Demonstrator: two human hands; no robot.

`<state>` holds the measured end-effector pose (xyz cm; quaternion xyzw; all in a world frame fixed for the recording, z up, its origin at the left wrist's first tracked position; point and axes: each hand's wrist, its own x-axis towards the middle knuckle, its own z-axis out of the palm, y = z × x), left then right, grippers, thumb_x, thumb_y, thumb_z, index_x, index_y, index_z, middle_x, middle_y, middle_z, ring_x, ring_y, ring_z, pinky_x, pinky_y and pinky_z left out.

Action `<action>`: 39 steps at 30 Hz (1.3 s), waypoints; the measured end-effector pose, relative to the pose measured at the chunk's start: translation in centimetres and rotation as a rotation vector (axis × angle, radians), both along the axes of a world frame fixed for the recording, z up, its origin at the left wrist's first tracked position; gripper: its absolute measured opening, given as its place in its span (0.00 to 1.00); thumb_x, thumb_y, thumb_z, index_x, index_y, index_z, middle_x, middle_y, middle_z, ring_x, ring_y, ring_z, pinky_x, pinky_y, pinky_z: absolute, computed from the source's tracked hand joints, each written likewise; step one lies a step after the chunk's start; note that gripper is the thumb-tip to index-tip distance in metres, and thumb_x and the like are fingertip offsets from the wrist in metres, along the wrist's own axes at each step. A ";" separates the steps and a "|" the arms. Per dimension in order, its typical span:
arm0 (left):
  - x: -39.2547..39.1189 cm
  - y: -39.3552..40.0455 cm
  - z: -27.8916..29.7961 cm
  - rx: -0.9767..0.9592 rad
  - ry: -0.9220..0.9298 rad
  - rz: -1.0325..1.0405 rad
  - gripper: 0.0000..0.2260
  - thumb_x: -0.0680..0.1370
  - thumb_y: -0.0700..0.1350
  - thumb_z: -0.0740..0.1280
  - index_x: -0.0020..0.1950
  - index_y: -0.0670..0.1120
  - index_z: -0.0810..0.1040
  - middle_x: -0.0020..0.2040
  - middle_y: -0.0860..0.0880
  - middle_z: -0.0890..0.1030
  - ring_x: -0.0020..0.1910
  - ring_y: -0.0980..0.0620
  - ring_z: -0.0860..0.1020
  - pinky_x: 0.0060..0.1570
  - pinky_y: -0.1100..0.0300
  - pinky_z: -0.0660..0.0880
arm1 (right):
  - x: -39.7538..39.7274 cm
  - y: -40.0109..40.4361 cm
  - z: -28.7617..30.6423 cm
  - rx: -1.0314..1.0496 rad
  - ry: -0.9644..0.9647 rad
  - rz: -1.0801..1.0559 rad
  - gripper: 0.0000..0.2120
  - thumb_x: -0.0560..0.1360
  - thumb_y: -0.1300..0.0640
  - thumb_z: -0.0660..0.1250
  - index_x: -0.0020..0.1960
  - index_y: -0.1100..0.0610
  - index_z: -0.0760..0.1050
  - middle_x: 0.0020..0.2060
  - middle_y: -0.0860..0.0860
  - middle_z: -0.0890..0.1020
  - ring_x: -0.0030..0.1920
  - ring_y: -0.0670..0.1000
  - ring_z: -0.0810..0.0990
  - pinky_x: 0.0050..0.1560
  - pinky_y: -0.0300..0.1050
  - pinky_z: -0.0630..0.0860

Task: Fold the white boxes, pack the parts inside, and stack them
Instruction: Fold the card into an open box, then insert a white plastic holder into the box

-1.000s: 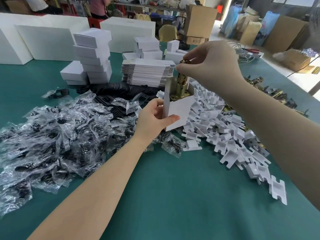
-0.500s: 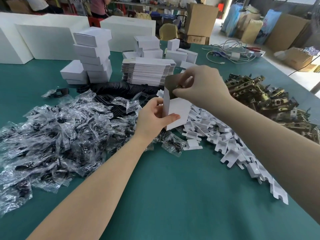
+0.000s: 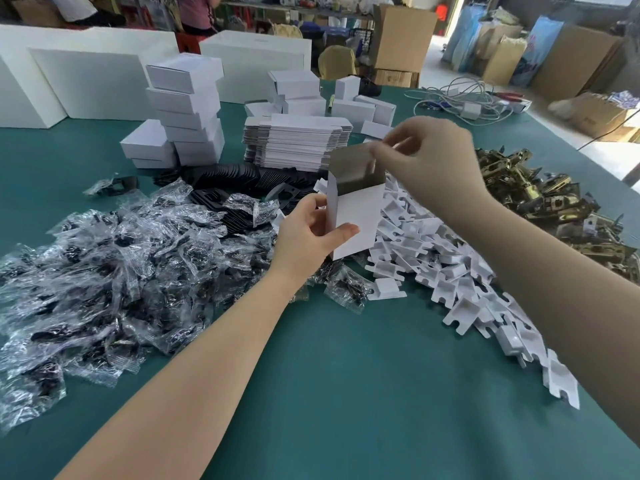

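Upright in left hand, gripped low: small white cardboard box, long axis vertical, open mouth directly beneath right hand pinching its top flap.

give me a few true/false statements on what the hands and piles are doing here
1. The left hand holds the small white box upright. True.
2. The right hand rests flat on the table. False: it is raised at the box's open top flap, fingers pinched.
3. The brass metal parts lie heaped to the right. True.
4. The clear bags of black parts lie right of the box. False: they lie to its left.
5. The stack of folded boxes stands behind the bags. True.
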<state>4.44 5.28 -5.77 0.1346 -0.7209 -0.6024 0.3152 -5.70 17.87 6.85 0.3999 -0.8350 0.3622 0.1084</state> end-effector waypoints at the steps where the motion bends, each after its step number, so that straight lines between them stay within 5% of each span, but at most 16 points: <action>1: -0.1 -0.1 0.0 -0.003 -0.001 -0.004 0.16 0.72 0.44 0.77 0.53 0.56 0.75 0.47 0.60 0.85 0.46 0.59 0.83 0.44 0.66 0.79 | -0.5 0.6 -0.1 -0.036 0.008 -0.035 0.11 0.77 0.46 0.67 0.42 0.52 0.79 0.34 0.45 0.81 0.34 0.43 0.78 0.37 0.39 0.76; 6: -0.4 -0.4 -0.1 0.005 -0.006 -0.087 0.15 0.78 0.42 0.70 0.58 0.59 0.74 0.51 0.59 0.84 0.52 0.59 0.82 0.51 0.65 0.78 | -3.8 3.4 -2.4 0.126 -0.096 -0.149 0.20 0.83 0.50 0.58 0.46 0.64 0.81 0.37 0.58 0.84 0.29 0.53 0.75 0.33 0.44 0.73; 10: -0.3 -0.3 0.2 0.000 -0.010 -0.145 0.14 0.77 0.47 0.67 0.60 0.60 0.72 0.54 0.58 0.82 0.55 0.60 0.80 0.53 0.64 0.77 | -5.3 5.4 -4.3 0.404 -0.131 -0.153 0.11 0.82 0.57 0.59 0.59 0.56 0.78 0.42 0.51 0.82 0.28 0.49 0.76 0.28 0.42 0.74; 14: -0.5 -0.3 0.0 0.012 -0.011 -0.137 0.14 0.75 0.51 0.68 0.59 0.61 0.74 0.58 0.51 0.81 0.57 0.52 0.80 0.57 0.55 0.79 | -4.3 6.4 -5.2 0.521 -0.079 -0.088 0.04 0.80 0.52 0.65 0.50 0.50 0.78 0.43 0.48 0.82 0.36 0.47 0.79 0.39 0.47 0.81; 17: -0.5 -0.3 0.0 0.006 -0.002 -0.109 0.12 0.74 0.53 0.68 0.57 0.59 0.75 0.55 0.53 0.82 0.55 0.54 0.81 0.55 0.57 0.79 | -2.7 6.1 -5.6 0.553 -0.036 -0.049 0.12 0.81 0.47 0.62 0.50 0.53 0.80 0.40 0.48 0.82 0.36 0.48 0.80 0.41 0.50 0.82; 24: -0.4 -0.2 0.0 0.023 0.012 -0.070 0.10 0.75 0.53 0.67 0.56 0.59 0.75 0.53 0.57 0.82 0.54 0.56 0.81 0.54 0.61 0.78 | -0.6 3.2 -7.1 0.611 -0.067 0.001 0.14 0.78 0.47 0.64 0.59 0.51 0.79 0.47 0.49 0.81 0.42 0.50 0.79 0.49 0.49 0.79; 34: -0.5 -0.3 -0.1 0.085 0.027 -0.051 0.16 0.75 0.52 0.67 0.61 0.51 0.75 0.56 0.52 0.81 0.56 0.53 0.80 0.54 0.60 0.78 | -0.5 1.0 -7.8 0.740 -0.055 -0.052 0.14 0.74 0.56 0.67 0.60 0.55 0.78 0.51 0.54 0.81 0.51 0.57 0.80 0.50 0.49 0.79; 39: -0.5 -0.4 -0.2 0.099 0.020 -0.051 0.10 0.80 0.45 0.67 0.61 0.50 0.74 0.57 0.50 0.81 0.55 0.54 0.80 0.54 0.61 0.77 | -1.1 1.3 -7.5 0.680 -0.176 -0.043 0.19 0.74 0.61 0.67 0.64 0.52 0.78 0.54 0.52 0.82 0.51 0.52 0.80 0.54 0.51 0.80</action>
